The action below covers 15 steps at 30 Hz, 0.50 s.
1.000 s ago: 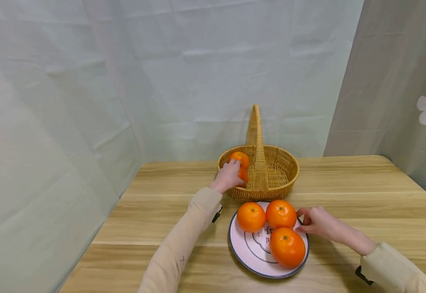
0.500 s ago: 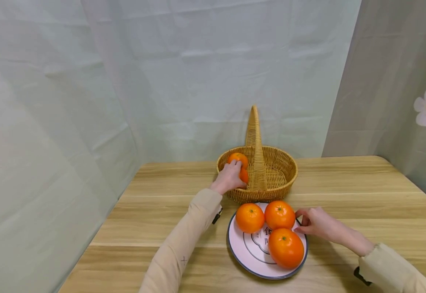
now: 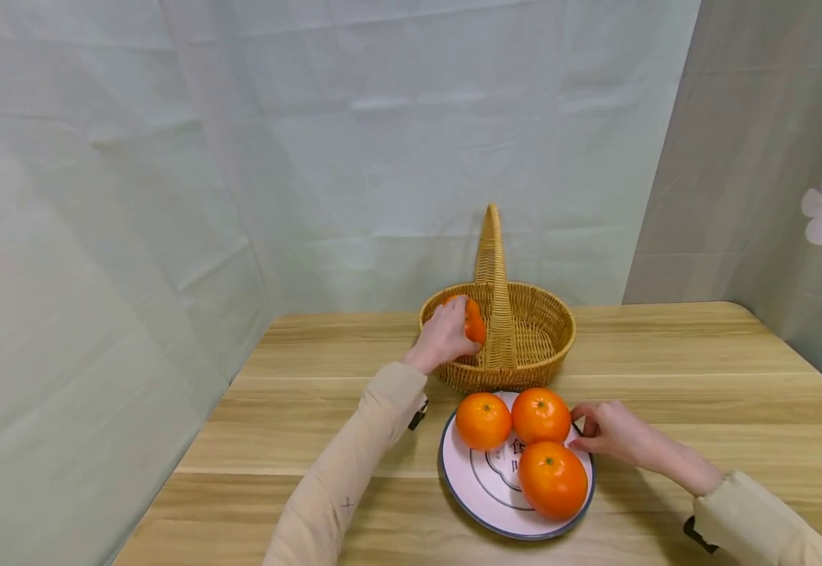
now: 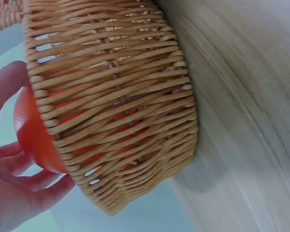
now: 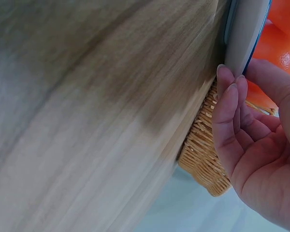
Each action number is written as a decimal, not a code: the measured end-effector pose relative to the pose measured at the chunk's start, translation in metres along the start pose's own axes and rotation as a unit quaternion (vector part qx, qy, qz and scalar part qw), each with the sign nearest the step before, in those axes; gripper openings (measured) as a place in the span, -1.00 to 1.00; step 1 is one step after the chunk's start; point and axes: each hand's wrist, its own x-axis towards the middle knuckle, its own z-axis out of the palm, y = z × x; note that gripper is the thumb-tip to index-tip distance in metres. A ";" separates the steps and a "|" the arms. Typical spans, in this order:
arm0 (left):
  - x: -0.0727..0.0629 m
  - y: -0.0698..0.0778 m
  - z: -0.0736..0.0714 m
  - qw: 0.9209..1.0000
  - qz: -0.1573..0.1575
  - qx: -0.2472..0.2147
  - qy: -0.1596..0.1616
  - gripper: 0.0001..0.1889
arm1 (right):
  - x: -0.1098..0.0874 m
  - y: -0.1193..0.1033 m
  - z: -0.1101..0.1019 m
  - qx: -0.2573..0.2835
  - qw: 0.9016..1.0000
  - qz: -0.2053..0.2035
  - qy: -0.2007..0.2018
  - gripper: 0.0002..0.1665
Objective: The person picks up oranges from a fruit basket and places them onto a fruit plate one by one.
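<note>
Left hand (image 3: 445, 334): grip clamped round a glossy, round orange fruit (image 3: 475, 327), inside the left end of the oval tan wicker basket (image 3: 489, 380). Right hand (image 3: 616, 431): grip pinching the rim of the round white, blue-edged plate (image 3: 480, 497), which bears three similar fruits (image 3: 552, 481). Surface (image 3: 241, 440): wood-grained.

Soft, even light, small glints on the oranges (image 3: 552, 480); wrist views hazy, perhaps slightly blurred

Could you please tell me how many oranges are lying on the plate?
3 on the plate: the back-left orange, the back-right orange and the front-right orange. None there looks hidden.
</note>
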 end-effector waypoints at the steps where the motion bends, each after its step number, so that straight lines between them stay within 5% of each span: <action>1: 0.000 0.001 -0.001 1.000 0.002 -0.004 0.007 -0.18 | 0.000 0.000 0.000 -0.001 1.000 -0.001 0.001 -0.72; 15: -0.007 0.003 -0.016 0.998 0.012 -0.039 0.038 -0.38 | 0.000 -0.001 0.000 -0.004 1.000 0.001 0.000 -0.72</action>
